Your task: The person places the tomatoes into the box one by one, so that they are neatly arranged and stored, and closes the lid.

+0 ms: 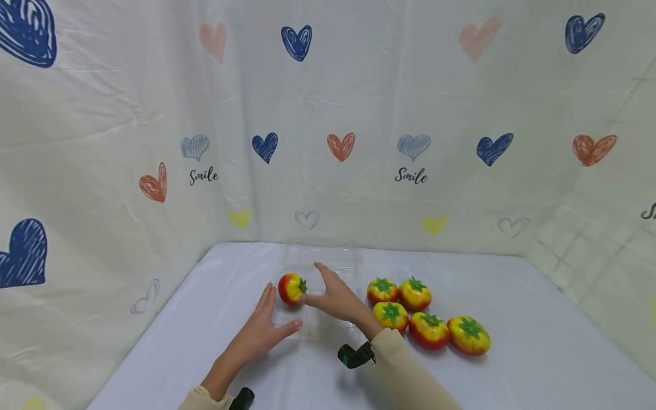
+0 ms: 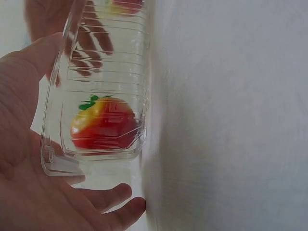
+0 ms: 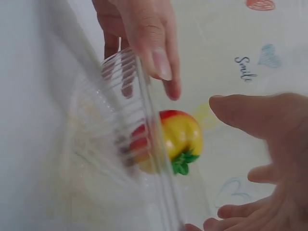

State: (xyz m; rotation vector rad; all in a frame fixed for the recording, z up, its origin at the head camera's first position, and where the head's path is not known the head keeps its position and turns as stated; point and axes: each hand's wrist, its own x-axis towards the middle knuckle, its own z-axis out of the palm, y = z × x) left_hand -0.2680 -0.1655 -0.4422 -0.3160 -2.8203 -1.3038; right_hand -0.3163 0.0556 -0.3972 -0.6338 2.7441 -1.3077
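Observation:
A clear plastic box (image 1: 320, 331) stands in the middle of the table, its ribbed wall showing close up in the left wrist view. Inside, toward its left end, lies a glossy red-and-yellow persimmon-like fruit (image 1: 290, 289) with a green leafy top. My left hand (image 1: 259, 330) is at the box's left side, its fingers extended and thumb spread apart. My right hand (image 1: 334, 294) hovers over the box just right of the fruit, thumb and fingers wide apart. In the right wrist view nothing lies between the right thumb (image 3: 240, 113) and fingers.
Several more such fruits (image 1: 429, 330) sit in a cluster on the white table (image 1: 517, 296), right of the box. Behind the table hangs a pale curtain (image 1: 359, 199) printed with hearts. A dark wrist device (image 1: 356, 356) is strapped on the right wrist.

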